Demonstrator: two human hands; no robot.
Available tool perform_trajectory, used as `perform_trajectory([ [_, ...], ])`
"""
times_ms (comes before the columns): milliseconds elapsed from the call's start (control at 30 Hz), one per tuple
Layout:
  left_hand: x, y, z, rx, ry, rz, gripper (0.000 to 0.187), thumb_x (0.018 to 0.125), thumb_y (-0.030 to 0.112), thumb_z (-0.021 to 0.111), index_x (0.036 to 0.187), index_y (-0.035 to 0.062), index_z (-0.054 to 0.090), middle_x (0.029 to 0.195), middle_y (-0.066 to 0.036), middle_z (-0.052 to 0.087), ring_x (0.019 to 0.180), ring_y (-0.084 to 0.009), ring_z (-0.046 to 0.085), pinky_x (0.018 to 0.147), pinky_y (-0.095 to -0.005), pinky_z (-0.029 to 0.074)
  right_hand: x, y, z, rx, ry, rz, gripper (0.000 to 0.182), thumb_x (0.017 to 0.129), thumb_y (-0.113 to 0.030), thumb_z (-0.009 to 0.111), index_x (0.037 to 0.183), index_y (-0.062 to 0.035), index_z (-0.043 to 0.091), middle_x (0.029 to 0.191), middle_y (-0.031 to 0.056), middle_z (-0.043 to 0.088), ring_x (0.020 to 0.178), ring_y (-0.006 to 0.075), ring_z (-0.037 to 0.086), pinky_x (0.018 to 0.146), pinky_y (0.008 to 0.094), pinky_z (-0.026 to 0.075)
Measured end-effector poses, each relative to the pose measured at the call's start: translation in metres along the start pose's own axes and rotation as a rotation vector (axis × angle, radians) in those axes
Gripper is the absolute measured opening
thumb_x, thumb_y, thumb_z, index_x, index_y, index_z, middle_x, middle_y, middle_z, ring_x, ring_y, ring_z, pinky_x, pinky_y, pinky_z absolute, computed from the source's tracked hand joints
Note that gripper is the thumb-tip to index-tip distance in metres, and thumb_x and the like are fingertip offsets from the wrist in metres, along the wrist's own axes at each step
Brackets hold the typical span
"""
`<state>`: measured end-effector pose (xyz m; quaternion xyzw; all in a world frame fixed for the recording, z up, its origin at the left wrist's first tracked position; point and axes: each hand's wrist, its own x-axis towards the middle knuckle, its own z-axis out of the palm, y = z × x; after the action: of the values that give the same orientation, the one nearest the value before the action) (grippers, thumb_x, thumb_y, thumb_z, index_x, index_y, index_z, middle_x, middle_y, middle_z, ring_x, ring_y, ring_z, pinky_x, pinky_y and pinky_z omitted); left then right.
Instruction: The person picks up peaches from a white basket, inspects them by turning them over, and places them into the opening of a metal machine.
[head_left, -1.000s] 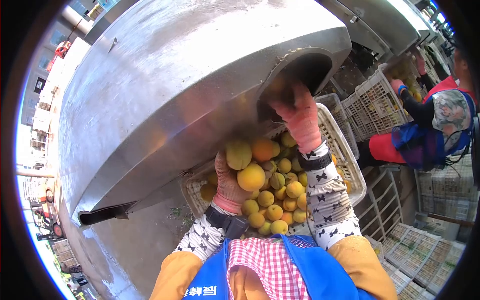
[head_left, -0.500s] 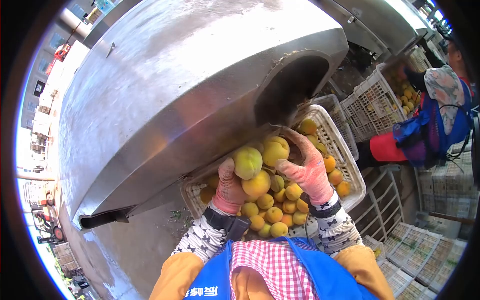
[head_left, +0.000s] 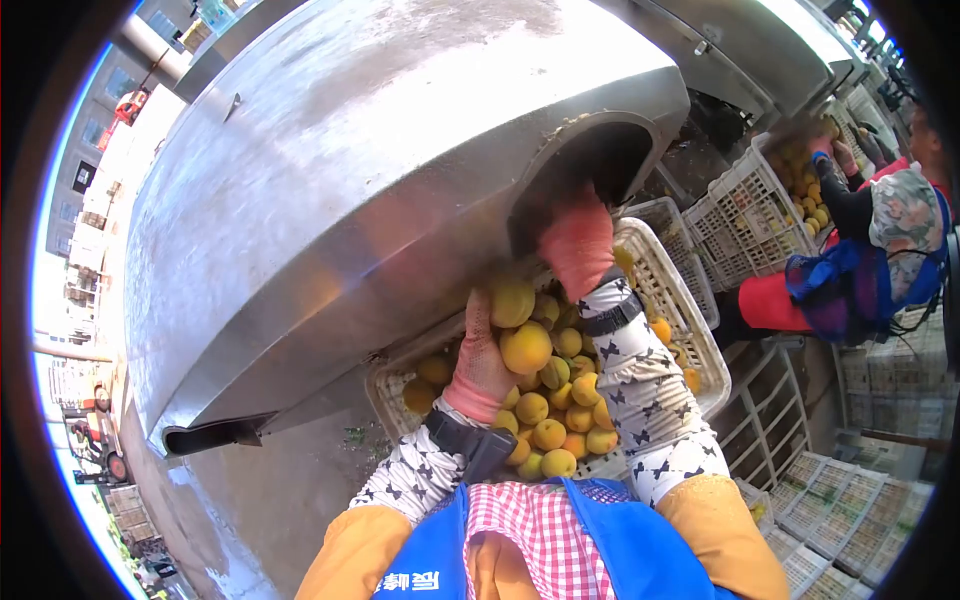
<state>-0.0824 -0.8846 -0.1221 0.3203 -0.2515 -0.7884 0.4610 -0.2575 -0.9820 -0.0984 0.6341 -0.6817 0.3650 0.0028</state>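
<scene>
My left hand (head_left: 478, 365), in a pinkish work glove, is closed around a greenish-yellow peach (head_left: 512, 303). A yellow-orange peach (head_left: 526, 348) rests against the same hand; whether the fingers grip it too is hidden. My right hand (head_left: 578, 240), gloved alike, reaches into the dark round opening (head_left: 625, 150) of the metal machine. Shadow and blur hide its fingers and anything in them. Below both hands, a white plastic crate (head_left: 712, 352) holds many yellow and orange peaches (head_left: 549, 433).
The curved metal housing (head_left: 330, 190) fills the space ahead and overhangs the crate. At the right, a co-worker (head_left: 890, 215) reaches into another crate of peaches (head_left: 745, 210). A metal rack (head_left: 765, 410) and stacked crates (head_left: 840, 500) stand at lower right.
My right hand has moved from above the crate up and forward into the opening, and the yellow peach beside it is out of sight. My left hand stays over the crate with its peach.
</scene>
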Motion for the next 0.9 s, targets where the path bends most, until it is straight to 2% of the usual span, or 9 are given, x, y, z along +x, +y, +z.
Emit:
perform_trajectory([
  [67,-0.004,0.001,0.003,0.239,0.045,0.133,0.073,0.093,0.066,0.053,0.133,0.0053,0.052,0.114,-0.013,0.062,0.094,-0.0251,0.066,0.081,-0.0399,0.058,0.003,0.001,0.001,-0.106,0.086,-0.145,0.064,0.071,-0.023,0.084,0.128,-0.0039,0.060,0.109,0.0201,0.061,0.091,0.0364,0.061,0.081,0.0417,0.053],
  [133,-0.013,0.027,0.027,-0.188,0.064,-0.140,0.069,0.096,0.063,0.051,0.130,0.0030,0.054,0.113,-0.013,0.062,0.095,-0.0238,0.065,0.082,-0.0386,0.057,-0.004,-0.016,-0.055,0.482,0.156,-0.063,0.063,0.073,-0.022,0.083,0.128,-0.0039,0.060,0.111,0.0201,0.061,0.091,0.0357,0.061,0.083,0.0409,0.053],
  [267,-0.010,0.037,0.031,-0.093,-0.074,-0.106,0.065,0.101,0.060,0.045,0.134,0.0053,0.053,0.124,-0.011,0.062,0.111,-0.0221,0.062,0.097,-0.0372,0.052,-0.055,-0.040,-0.117,0.753,-0.333,0.173,0.059,0.076,-0.014,0.077,0.131,-0.0033,0.059,0.119,0.0199,0.061,0.103,0.0343,0.063,0.091,0.0372,0.052],
  [300,-0.007,0.043,0.037,0.074,-0.080,-0.104,0.059,0.103,0.054,0.044,0.134,0.0044,0.054,0.125,-0.010,0.062,0.113,-0.0199,0.060,0.099,-0.0357,0.050,-0.055,-0.034,-0.118,0.751,-0.338,0.171,0.059,0.076,-0.014,0.077,0.131,-0.0033,0.059,0.119,0.0199,0.061,0.103,0.0343,0.063,0.091,0.0372,0.052],
  [367,-0.007,0.046,0.040,0.239,-0.075,-0.110,0.054,0.105,0.048,0.044,0.134,0.0035,0.054,0.127,-0.010,0.061,0.114,-0.0177,0.059,0.101,-0.0342,0.049,-0.060,-0.026,-0.116,0.383,-0.316,-0.397,0.058,0.077,-0.013,0.075,0.131,-0.0034,0.059,0.124,0.0203,0.059,0.109,0.0338,0.063,0.093,0.0371,0.051],
  [533,-0.014,0.054,0.055,0.250,-0.255,-0.133,0.040,0.106,0.031,0.049,0.131,0.0011,0.059,0.126,-0.007,0.062,0.113,-0.0137,0.058,0.101,-0.0317,0.047,-0.071,-0.025,-0.121,0.476,-0.290,-0.114,0.059,0.076,-0.014,0.076,0.131,-0.0026,0.059,0.123,0.0202,0.061,0.110,0.0351,0.063,0.094,0.0388,0.051],
  [600,-0.006,0.043,0.051,0.444,-0.257,0.090,0.037,0.104,0.025,0.052,0.132,0.0028,0.060,0.125,-0.006,0.063,0.111,-0.0142,0.059,0.100,-0.0302,0.047,-0.070,-0.023,-0.120,0.438,-0.270,-0.028,0.063,0.074,-0.017,0.078,0.131,-0.0013,0.058,0.118,0.0198,0.063,0.109,0.0363,0.063,0.093,0.0399,0.051],
  [700,0.004,0.043,0.046,0.254,-0.177,-0.098,0.032,0.099,0.013,0.058,0.130,0.0039,0.060,0.124,-0.005,0.064,0.111,-0.0143,0.059,0.099,-0.0304,0.048,-0.059,-0.023,-0.103,0.369,-0.148,-0.012,0.067,0.072,-0.023,0.081,0.130,0.0004,0.057,0.114,0.0211,0.062,0.105,0.0386,0.062,0.091,0.0417,0.052],
  [900,-0.005,0.019,0.021,0.885,-0.078,0.382,0.039,0.085,0.004,0.071,0.122,0.0037,0.059,0.117,-0.012,0.066,0.111,-0.0199,0.062,0.096,-0.0330,0.051,-0.020,-0.004,0.002,0.055,0.009,0.056,0.072,0.074,-0.021,0.081,0.135,-0.0001,0.050,0.112,0.0232,0.059,0.098,0.0415,0.060,0.085,0.0443,0.052],
])
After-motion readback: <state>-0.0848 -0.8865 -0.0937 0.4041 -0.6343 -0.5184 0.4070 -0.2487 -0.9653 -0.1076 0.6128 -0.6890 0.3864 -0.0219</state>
